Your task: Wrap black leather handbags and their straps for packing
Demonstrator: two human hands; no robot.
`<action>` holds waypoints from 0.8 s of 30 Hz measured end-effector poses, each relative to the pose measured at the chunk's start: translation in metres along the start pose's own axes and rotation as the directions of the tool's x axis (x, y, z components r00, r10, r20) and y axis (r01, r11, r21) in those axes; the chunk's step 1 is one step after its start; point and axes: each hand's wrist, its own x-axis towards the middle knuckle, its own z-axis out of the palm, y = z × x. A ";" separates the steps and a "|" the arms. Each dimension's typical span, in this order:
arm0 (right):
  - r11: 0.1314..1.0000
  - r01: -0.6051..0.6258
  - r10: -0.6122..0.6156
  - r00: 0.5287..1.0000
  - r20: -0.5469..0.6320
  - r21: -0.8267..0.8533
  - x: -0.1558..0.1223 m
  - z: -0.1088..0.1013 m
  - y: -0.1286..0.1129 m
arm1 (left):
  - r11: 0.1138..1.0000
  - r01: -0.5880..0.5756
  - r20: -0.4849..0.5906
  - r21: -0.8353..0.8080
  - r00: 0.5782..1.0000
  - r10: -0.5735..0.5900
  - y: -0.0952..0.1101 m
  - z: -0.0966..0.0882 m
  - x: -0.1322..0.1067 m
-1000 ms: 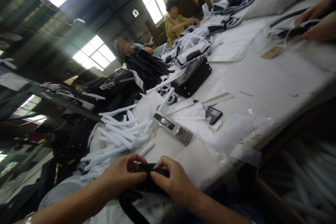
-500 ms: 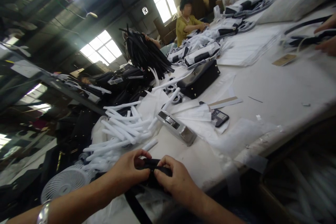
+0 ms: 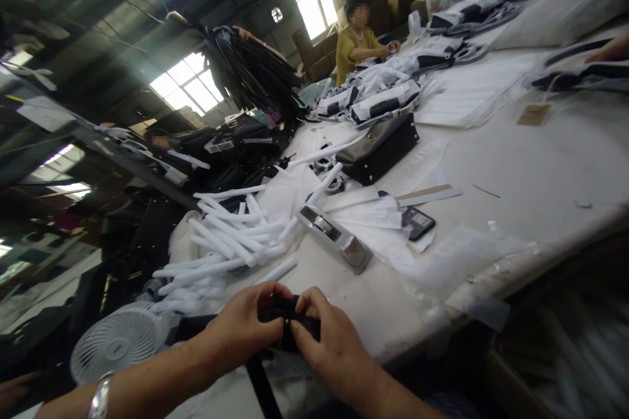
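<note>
My left hand [image 3: 244, 327] and my right hand [image 3: 328, 347] meet at the near edge of the white table [image 3: 531, 163]. Both pinch a black strap [image 3: 287, 314] between fingers and thumbs. The strap's loose end [image 3: 260, 386] hangs down toward me below the hands. A bracelet shows on my left wrist [image 3: 101, 399]. Just beyond my left hand lies a heap of white paper-wrapped rolls [image 3: 226, 242].
A metal tape dispenser [image 3: 335, 239], a phone [image 3: 417, 221] and a black handbag [image 3: 379, 149] lie on the table. A small white fan [image 3: 116, 344] stands at lower left. A person in yellow [image 3: 356, 39] works at the far end; another person lifts a bundle of black straps [image 3: 253, 75].
My hands stay pinched on the strap and have drawn closer together. The view has tilted. The far person's bundle of black straps has been lifted higher.
</note>
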 end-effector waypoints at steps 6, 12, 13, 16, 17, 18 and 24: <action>0.994 -0.068 0.061 0.995 0.083 0.082 0.013 -0.006 0.005 | 0.995 -0.007 -0.062 0.095 0.998 0.013 -0.002 -0.006 0.008; 0.993 0.041 -0.033 0.997 0.071 -0.113 0.013 -0.029 -0.001 | 0.996 -0.084 0.074 0.019 0.994 0.082 -0.004 -0.028 -0.004; 0.974 0.111 -0.108 0.994 0.025 -0.198 0.010 -0.028 -0.002 | 0.995 -0.092 0.076 -0.042 0.993 0.095 -0.006 -0.032 -0.008; 0.879 0.300 -0.308 0.951 0.039 -0.370 0.000 -0.015 -0.004 | 0.977 -0.127 0.048 -0.172 0.989 0.137 -0.015 -0.040 -0.025; 0.854 0.341 -0.332 0.939 0.093 -0.393 -0.002 -0.009 -0.005 | 0.970 -0.137 0.050 -0.200 0.987 0.150 -0.019 -0.042 -0.032; 0.839 0.365 -0.333 0.931 0.151 -0.403 -0.002 -0.004 -0.005 | 0.966 -0.141 0.063 -0.219 0.985 0.158 -0.024 -0.044 -0.039; 0.839 0.398 -0.304 0.908 0.289 -0.370 0.045 -0.015 -0.011 | 0.951 -0.054 0.211 -0.306 0.970 0.123 -0.063 -0.058 -0.101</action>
